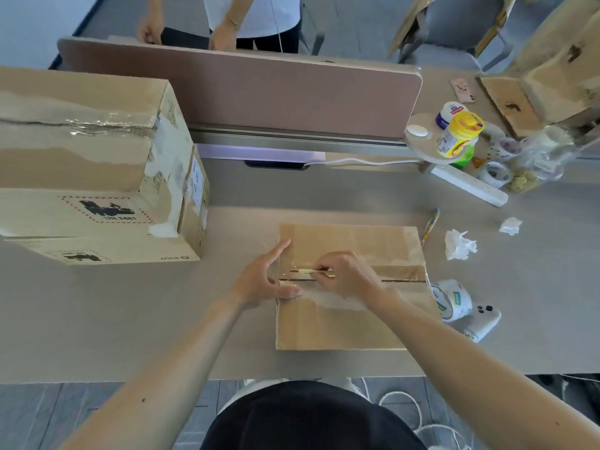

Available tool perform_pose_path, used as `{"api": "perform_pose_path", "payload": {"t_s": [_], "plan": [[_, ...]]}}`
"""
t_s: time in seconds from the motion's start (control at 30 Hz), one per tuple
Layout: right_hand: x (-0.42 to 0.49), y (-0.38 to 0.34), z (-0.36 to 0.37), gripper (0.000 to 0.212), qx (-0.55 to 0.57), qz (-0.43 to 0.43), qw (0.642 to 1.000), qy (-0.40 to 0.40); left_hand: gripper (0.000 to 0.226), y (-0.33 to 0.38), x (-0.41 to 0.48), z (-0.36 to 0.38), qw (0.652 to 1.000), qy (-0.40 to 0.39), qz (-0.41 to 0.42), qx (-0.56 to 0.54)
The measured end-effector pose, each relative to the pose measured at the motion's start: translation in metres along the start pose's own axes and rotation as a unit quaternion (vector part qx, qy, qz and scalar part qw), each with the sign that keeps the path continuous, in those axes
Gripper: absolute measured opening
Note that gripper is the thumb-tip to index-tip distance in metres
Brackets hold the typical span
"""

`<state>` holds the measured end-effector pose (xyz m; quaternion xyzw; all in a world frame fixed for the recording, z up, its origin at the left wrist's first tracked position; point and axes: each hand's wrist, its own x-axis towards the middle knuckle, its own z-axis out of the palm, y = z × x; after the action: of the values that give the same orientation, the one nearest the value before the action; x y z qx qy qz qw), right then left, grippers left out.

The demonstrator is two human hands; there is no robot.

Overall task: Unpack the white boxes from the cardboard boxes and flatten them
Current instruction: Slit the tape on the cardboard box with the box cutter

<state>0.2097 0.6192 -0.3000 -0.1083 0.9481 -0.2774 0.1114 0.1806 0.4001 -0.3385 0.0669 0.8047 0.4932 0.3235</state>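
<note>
Head view: taped cardboard box (350, 323) lower centre on grey desk (130, 319), left hand (263, 280) splayed open against its left edge, right hand (347, 277) pinching small pale tool (306, 271) at the seam, bigger cardboard boxes (81, 151) stacked upper left.

**Tans, greys and a few bright spots**

The flat tan cardboard box (350, 319) has a dark seam and a glossy, brownish clear tape band (402, 273). The slim cream-and-brown tool (308, 271) is paler than the box. The matte surface (130, 319) is pale grey. The stacked brown cardboard boxes (81, 157) show whitish torn patches and a black print inside a red dashed border. The fabric divider panel (259, 92) is dusty pink. The plastic bottle (457, 138) has a yellow lid and a green base. The crumpled tissues (459, 244) are white, and the floor tiles (32, 414) are dark grey.
</note>
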Motion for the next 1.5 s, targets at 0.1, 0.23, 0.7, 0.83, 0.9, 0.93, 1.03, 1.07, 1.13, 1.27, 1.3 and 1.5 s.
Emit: {"api": "perform_pose_path", "payload": {"t_s": [0.1, 0.23, 0.7, 0.83, 0.9, 0.93, 1.03, 1.07, 1.13, 1.27, 1.3, 1.5], "plan": [[0.004, -0.006, 0.005, 0.014, -0.009, -0.016, 1.0, -0.014, 0.104, 0.003, -0.001, 0.0, 1.0, -0.004, 0.011, 0.002], [0.007, -0.01, 0.009, 0.014, -0.006, -0.027, 0.999, -0.024, 0.104, 0.004, -0.001, 0.0, 1.0, -0.007, 0.015, -0.001], [0.006, -0.019, 0.005, 0.021, -0.023, -0.036, 0.998, -0.035, 0.105, -0.004, 0.001, 0.0, 1.0, -0.011, 0.026, 0.011], [0.007, -0.021, 0.003, 0.019, -0.04, -0.042, 0.998, -0.037, 0.107, -0.007, 0.004, 0.001, 0.999, -0.011, 0.032, 0.012], [0.008, -0.022, 0.003, 0.018, -0.051, -0.051, 0.997, -0.034, 0.107, -0.008, 0.005, 0.001, 0.999, -0.011, 0.033, 0.011], [0.009, -0.022, 0.003, 0.018, -0.056, -0.057, 0.996, -0.033, 0.107, -0.009, 0.005, 0.001, 0.999, -0.011, 0.032, 0.008], [0.011, -0.022, 0.003, 0.017, -0.074, -0.067, 0.994, -0.041, 0.105, -0.009, 0.006, 0.001, 0.999, -0.01, 0.03, 0.005], [0.012, -0.022, 0.002, 0.017, -0.081, -0.066, 0.993, -0.047, 0.104, -0.008, 0.005, 0.001, 1.0, -0.009, 0.029, 0.003], [0.013, -0.023, 0.001, 0.018, -0.093, -0.065, 0.992, -0.054, 0.103, -0.008, 0.005, 0.001, 1.0, -0.009, 0.028, 0.0], [0.012, -0.021, -0.001, 0.02, -0.109, -0.064, 0.99, -0.056, 0.103, -0.006, 0.004, 0.0, 1.0, -0.011, 0.024, -0.002], [0.011, -0.018, -0.002, 0.02, -0.11, -0.069, 0.99, -0.053, 0.103, -0.005, 0.003, 0.0, 1.0, -0.011, 0.023, -0.004], [0.0, 0.001, -0.011, 0.016, -0.121, -0.072, 0.989, -0.037, 0.104, 0.0, 0.001, 0.002, 1.0, -0.008, 0.017, -0.005]]}}
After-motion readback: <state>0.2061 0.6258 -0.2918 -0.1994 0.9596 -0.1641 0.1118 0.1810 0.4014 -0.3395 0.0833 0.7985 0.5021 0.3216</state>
